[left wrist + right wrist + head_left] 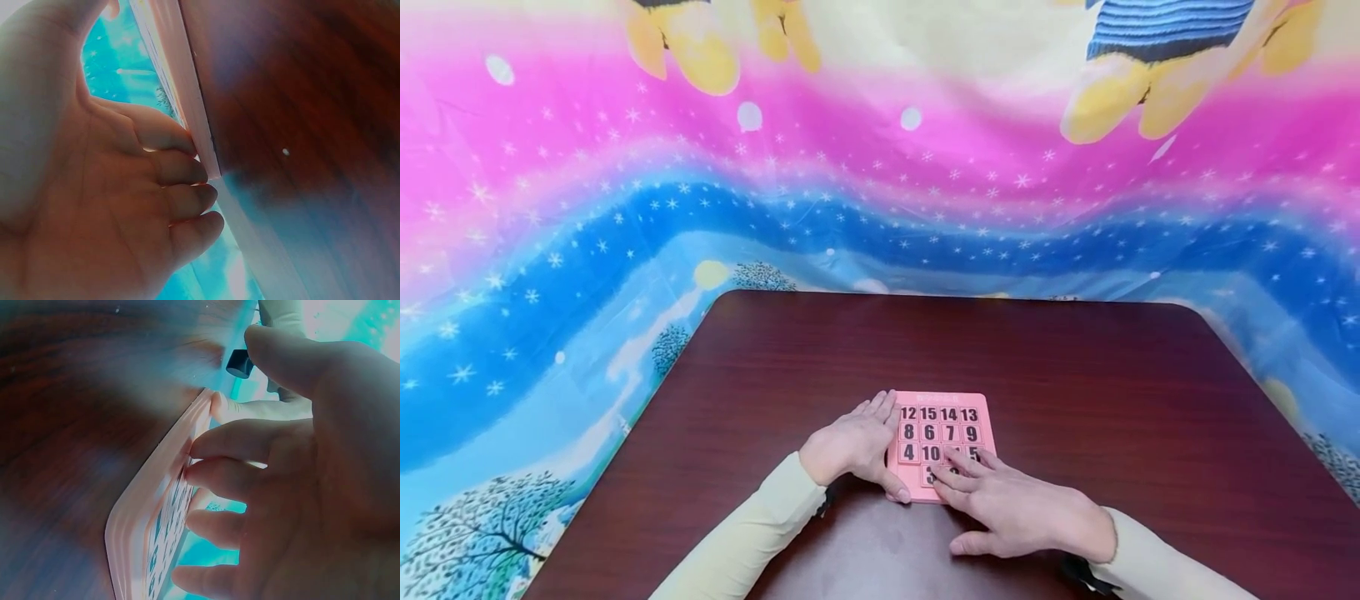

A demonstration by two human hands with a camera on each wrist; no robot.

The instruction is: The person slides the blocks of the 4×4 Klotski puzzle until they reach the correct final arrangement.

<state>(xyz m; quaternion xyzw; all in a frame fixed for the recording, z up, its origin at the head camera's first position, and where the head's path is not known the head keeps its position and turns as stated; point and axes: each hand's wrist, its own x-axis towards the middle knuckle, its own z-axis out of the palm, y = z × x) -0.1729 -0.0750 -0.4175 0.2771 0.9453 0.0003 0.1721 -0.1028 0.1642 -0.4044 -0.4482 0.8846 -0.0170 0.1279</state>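
A pink number slide puzzle (938, 397) lies flat on the table, its square tiles printed with black numbers. Row by row, 12, 15, 14, 13, then 8, 6, 7, 9 are readable; lower tiles are partly covered. At the bottom left of the grid, beside tile 3 (929, 476), is a slot without a tile. My left hand (853, 442) rests along the puzzle's left side, fingers extended against its edge (195, 81) and thumb by the near left corner. Fingertips of my right hand (1022, 508) touch tiles in the lower rows, its thumb held apart.
The dark brown table (1075, 358) has rounded far corners. Behind and around it hangs a colourful printed cloth (880, 183) with snowflakes and trees. A dark strap (1086, 575) shows under the right wrist.
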